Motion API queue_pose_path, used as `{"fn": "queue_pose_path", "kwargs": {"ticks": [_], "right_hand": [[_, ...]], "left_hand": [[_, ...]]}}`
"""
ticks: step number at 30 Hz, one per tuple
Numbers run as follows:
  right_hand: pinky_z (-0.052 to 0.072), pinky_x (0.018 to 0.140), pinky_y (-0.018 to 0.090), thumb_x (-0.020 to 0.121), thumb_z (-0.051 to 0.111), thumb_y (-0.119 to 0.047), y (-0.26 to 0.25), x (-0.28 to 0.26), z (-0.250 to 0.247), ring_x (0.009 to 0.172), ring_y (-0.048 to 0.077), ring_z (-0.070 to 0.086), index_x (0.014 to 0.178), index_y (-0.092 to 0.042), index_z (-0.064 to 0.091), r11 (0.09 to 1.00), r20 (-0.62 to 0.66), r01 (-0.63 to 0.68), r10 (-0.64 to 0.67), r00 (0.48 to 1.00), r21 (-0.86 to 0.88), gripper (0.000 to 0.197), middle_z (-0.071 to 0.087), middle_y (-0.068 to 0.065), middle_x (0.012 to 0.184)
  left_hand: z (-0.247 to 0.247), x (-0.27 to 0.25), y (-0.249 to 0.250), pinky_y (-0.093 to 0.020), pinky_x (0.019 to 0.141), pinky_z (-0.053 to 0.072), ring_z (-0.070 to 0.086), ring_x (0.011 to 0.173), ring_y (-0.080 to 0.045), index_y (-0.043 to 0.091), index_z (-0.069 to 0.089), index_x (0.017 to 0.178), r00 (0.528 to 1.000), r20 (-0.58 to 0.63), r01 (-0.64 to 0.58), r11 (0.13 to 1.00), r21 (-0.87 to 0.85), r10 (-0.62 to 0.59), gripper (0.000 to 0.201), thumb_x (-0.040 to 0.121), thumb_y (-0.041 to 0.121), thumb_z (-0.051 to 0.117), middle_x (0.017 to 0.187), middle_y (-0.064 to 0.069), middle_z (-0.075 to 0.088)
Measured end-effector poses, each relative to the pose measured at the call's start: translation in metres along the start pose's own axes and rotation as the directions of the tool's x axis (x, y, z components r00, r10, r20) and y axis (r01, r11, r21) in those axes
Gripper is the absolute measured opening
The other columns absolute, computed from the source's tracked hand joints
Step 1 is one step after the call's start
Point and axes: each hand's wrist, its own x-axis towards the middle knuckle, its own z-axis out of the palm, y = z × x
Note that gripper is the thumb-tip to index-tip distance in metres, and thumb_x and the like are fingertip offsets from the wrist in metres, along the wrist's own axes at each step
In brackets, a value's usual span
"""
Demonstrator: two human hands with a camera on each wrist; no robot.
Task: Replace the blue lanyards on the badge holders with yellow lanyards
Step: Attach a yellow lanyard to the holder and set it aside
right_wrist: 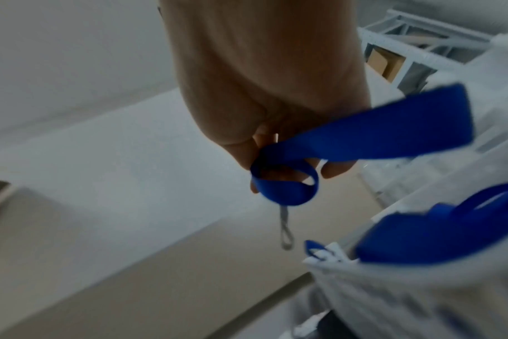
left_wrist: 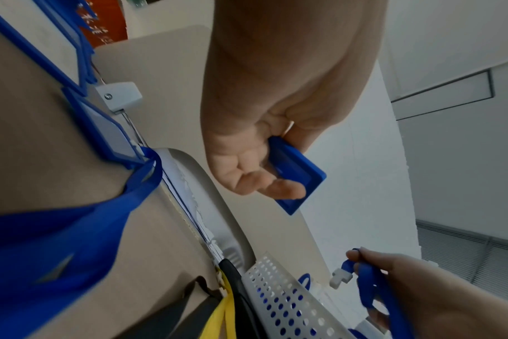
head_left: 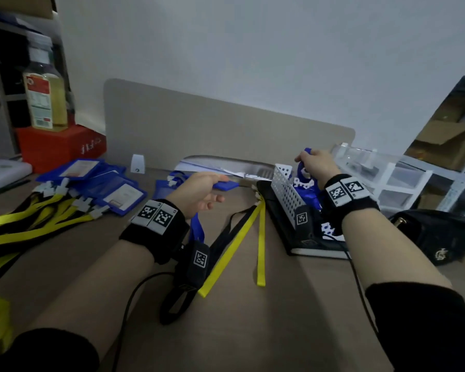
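Head view, desk inventory: I am seeing my left hand gripping a blue badge holder above the wooden desk, fingers and thumb curling round its edge; the left wrist view is confirming that grip. My right hand is pinching a blue lanyard over the white perforated basket, where more blue lanyards are lying; its white clip is dangling below the fingers. A yellow lanyard is lying on the desk between my wrists. Left of that, a pile of blue badge holders with yellow lanyards is sitting near a red box.
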Motion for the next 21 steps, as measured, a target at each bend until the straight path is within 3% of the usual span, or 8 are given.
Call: {"fn": "queue_pose_path", "kwargs": {"ticks": [3,5,9,11,12,15,18,21], "right_hand": [[0.046,0.083,0.033,0.1,0.039,-0.018,0.014,0.003,-0.013,0.094,0.03,0.061,0.122,-0.001,0.059,0.972,0.032,-0.086,0.095,0.995,-0.22,0.034,0.061,0.019,0.111],[0.041,0.092,0.032,0.102,0.04,-0.024,0.023,0.001,-0.019,0.115,0.031,0.054,0.129,-0.001,0.053,0.874,0.117,-0.145,0.223,0.968,-0.463,0.038,0.055,0.019,0.131],[0.049,0.07,0.026,0.098,0.051,-0.019,0.029,-0.011,-0.024,0.087,0.024,0.06,0.104,-0.001,0.061,0.819,0.215,-0.257,0.412,0.886,-0.513,0.021,0.06,0.013,0.12],[0.049,0.054,0.022,0.095,0.053,-0.012,0.029,-0.011,-0.025,0.064,0.016,0.055,0.095,-0.003,0.062,0.833,0.14,-0.249,0.359,0.923,-0.494,0.013,0.064,0.011,0.097],[0.051,0.058,0.023,0.093,0.052,-0.01,0.03,-0.01,-0.023,0.061,0.015,0.053,0.095,-0.003,0.062,0.848,0.102,-0.216,0.3,0.949,-0.484,0.013,0.062,0.011,0.088],[0.053,0.079,0.032,0.09,0.051,-0.016,0.026,-0.012,-0.009,0.082,0.021,0.06,0.112,-0.007,0.066,0.938,0.06,-0.104,0.131,0.99,-0.33,0.028,0.065,0.01,0.097],[0.046,0.099,0.04,0.086,0.054,-0.026,0.016,-0.016,0.02,0.11,0.029,0.056,0.103,-0.022,0.07,0.967,0.101,-0.005,0.032,0.994,-0.255,0.024,0.067,0.01,0.11],[0.048,0.09,0.035,0.087,0.056,-0.024,0.009,-0.02,0.049,0.102,0.028,0.058,0.089,-0.018,0.069,0.964,0.249,0.078,-0.013,0.968,-0.253,0.015,0.066,0.01,0.101]], "left_hand": [[0.008,0.001,0.0,-0.023,0.053,0.031,0.054,0.059,-0.014,0.016,0.063,0.101,0.999,0.033,-0.001,1.0,0.022,0.001,0.016,0.098,0.018,0.048,0.091,0.002,0.058],[0.011,0.001,0.001,-0.023,0.053,0.032,0.054,0.059,-0.014,0.013,0.063,0.109,0.999,0.047,0.003,0.999,0.032,-0.004,0.018,0.097,0.018,0.05,0.092,0.001,0.06],[0.018,0.004,0.003,-0.024,0.056,0.035,0.055,0.062,-0.015,0.017,0.057,0.117,0.999,0.038,0.013,0.998,0.061,-0.016,0.022,0.1,0.016,0.043,0.095,0.0,0.056],[0.019,0.007,0.002,-0.025,0.057,0.038,0.057,0.063,-0.016,0.022,0.046,0.13,1.0,0.027,0.009,0.998,0.061,-0.011,0.03,0.101,0.014,0.041,0.097,-0.001,0.056],[0.019,0.009,0.001,-0.026,0.057,0.04,0.059,0.063,-0.017,0.024,0.038,0.136,1.0,0.025,0.007,0.998,0.065,-0.008,0.036,0.101,0.013,0.042,0.098,-0.003,0.057],[0.015,0.015,0.0,-0.028,0.058,0.048,0.065,0.062,-0.018,0.03,0.022,0.145,1.0,0.003,0.017,0.993,0.121,-0.017,0.056,0.099,0.012,0.048,0.117,-0.009,0.055],[0.01,0.024,-0.001,-0.025,0.05,0.052,0.069,0.056,-0.015,0.033,0.009,0.149,1.0,0.004,0.013,0.975,0.224,-0.014,0.075,0.095,0.012,0.057,0.135,-0.016,0.046],[0.003,0.031,0.001,-0.026,0.048,0.049,0.067,0.053,-0.015,0.03,-0.004,0.15,1.0,0.014,0.002,0.947,0.321,-0.007,0.089,0.092,0.011,0.062,0.103,-0.015,0.066]]}}
